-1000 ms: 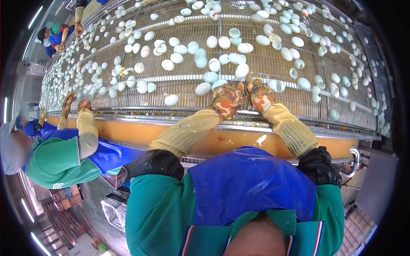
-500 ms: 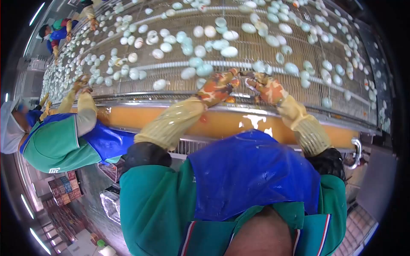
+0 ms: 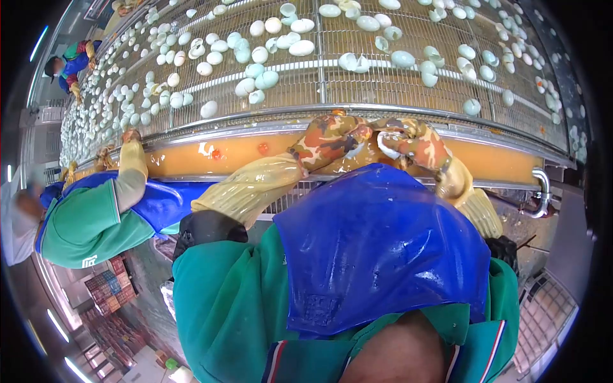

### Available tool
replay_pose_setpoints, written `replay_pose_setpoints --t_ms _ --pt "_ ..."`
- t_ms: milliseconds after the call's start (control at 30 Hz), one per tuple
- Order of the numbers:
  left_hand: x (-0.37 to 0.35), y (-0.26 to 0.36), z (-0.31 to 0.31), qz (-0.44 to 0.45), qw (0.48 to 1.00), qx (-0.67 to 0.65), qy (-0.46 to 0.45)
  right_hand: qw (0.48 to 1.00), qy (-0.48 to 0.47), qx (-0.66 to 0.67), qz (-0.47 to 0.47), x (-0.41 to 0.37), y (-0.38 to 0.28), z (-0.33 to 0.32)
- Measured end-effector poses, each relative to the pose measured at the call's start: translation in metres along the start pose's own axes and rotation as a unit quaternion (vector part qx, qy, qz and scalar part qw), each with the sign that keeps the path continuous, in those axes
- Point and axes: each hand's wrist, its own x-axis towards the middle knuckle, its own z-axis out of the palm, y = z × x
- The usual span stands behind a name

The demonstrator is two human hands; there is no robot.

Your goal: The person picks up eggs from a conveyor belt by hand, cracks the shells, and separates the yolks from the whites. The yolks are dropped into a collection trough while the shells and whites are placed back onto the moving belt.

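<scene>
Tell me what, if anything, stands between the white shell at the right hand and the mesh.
The metal rail does: it runs along the near edge of the mesh, while the right hand holds the shell on the near side, over the orange trough. Apart from the hand itself, nothing else visible does.

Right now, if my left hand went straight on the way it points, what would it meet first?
Your left hand would most likely meet your right hand first, near the white eggshell it seems to hold; depth is unclear, and they may already touch.
</scene>
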Motion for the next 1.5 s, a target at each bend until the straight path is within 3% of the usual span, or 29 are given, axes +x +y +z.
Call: replay_pose_setpoints --t_ms 33,100,133,233,267,333,367,400,467,500,533,567,633,700,733,800,833,933,1033,1133,1200,1267,1300,1333,1400,1433,1500 --pt "0.002 -0.006 0.003 -0.032 0.990 -0.135 0.008 0.999 0.033 -0.015 -0.012 0.002 0.015 -0.008" --pt "0.010 0.007 0.004 -0.126 0.970 -0.206 -0.026 0.962 0.052 -0.234 -0.127 0.003 0.029 -0.031" --pt "0.014 0.014 0.004 -0.173 0.955 -0.239 -0.039 0.990 0.079 0.041 0.110 0.000 0.009 -0.031" --pt "0.030 -0.003 0.008 -0.199 0.866 -0.447 -0.102 0.986 0.164 0.029 -0.008 0.010 0.018 -0.063" --pt "0.032 -0.002 0.011 -0.204 0.880 -0.421 -0.078 0.945 0.251 -0.180 -0.106 0.015 0.020 -0.067" --pt "0.036 0.010 0.021 -0.211 0.905 -0.369 -0.032 0.934 0.254 -0.222 -0.120 0.014 0.020 -0.069" --pt "0.044 0.042 0.033 -0.256 0.931 -0.253 0.058 0.926 0.255 -0.246 -0.131 0.017 0.011 -0.071" --pt "0.053 0.041 0.037 -0.262 0.932 -0.232 0.097 0.917 0.254 -0.271 -0.144 0.022 0.005 -0.072" --pt "0.064 0.031 0.048 -0.278 0.925 -0.193 0.174 0.979 0.153 -0.110 -0.081 0.012 -0.005 -0.051" --pt "0.060 0.014 0.058 -0.193 0.913 -0.290 0.214 0.993 0.102 -0.039 -0.046 0.007 -0.010 -0.039" --pt "0.063 0.020 0.067 -0.165 0.939 -0.203 0.224 0.996 0.068 -0.039 -0.045 0.004 -0.010 -0.032" --pt "0.067 0.028 0.075 -0.137 0.956 -0.114 0.233 0.936 0.106 -0.246 -0.229 0.008 0.006 -0.033" --pt "0.078 0.041 0.081 -0.241 0.943 -0.096 0.206 0.945 0.066 -0.231 -0.222 0.005 0.006 -0.037" --pt "0.079 0.044 0.087 -0.226 0.949 -0.108 0.191 0.999 0.007 0.037 -0.011 0.004 -0.004 -0.041" --pt "0.081 0.043 0.089 -0.207 0.954 -0.115 0.183 0.998 -0.029 0.054 -0.003 0.006 0.002 -0.047" --pt "0.084 0.040 0.094 -0.171 0.964 -0.118 0.166 0.986 0.034 -0.095 -0.135 0.001 0.023 -0.052" --pt "0.085 0.040 0.096 -0.156 0.968 -0.116 0.156 0.969 0.008 -0.194 -0.154 0.001 0.041 -0.059" --pt "0.089 0.045 0.106 -0.124 0.982 -0.084 0.118 0.874 -0.031 -0.436 -0.214 -0.006 0.067 -0.081" --pt "0.098 0.046 0.120 -0.102 0.990 -0.043 0.082 0.783 0.011 -0.553 -0.285 -0.033 0.054 -0.098" --pt "0.102 0.050 0.127 -0.090 0.995 0.016 0.035 0.818 -0.053 -0.529 -0.220 -0.047 0.053 -0.118" --pt "0.099 0.056 0.128 -0.102 0.994 0.050 0.003 0.894 -0.068 -0.396 -0.200 -0.055 0.069 -0.131" --pt "0.100 0.065 0.131 -0.141 0.988 0.059 -0.009 0.915 -0.087 -0.326 -0.223 -0.060 0.081 -0.141" --pt "0.105 0.061 0.131 -0.177 0.984 0.006 0.011 0.914 -0.045 -0.313 -0.256 -0.062 0.091 -0.139" --pt "0.114 0.053 0.132 -0.213 0.974 -0.060 0.043 0.922 -0.020 -0.311 -0.231 -0.068 0.099 -0.142" --pt "0.132 0.015 0.123 -0.203 0.917 -0.320 0.127 0.934 0.035 -0.306 -0.179 -0.079 0.085 -0.149" --pt "0.142 0.021 0.115 -0.140 0.936 -0.303 0.111 0.945 0.023 -0.280 -0.169 -0.080 0.089 -0.160" --pt "0.162 0.042 0.105 -0.075 0.978 -0.081 0.178 0.946 0.000 -0.272 -0.175 -0.082 0.100 -0.182"
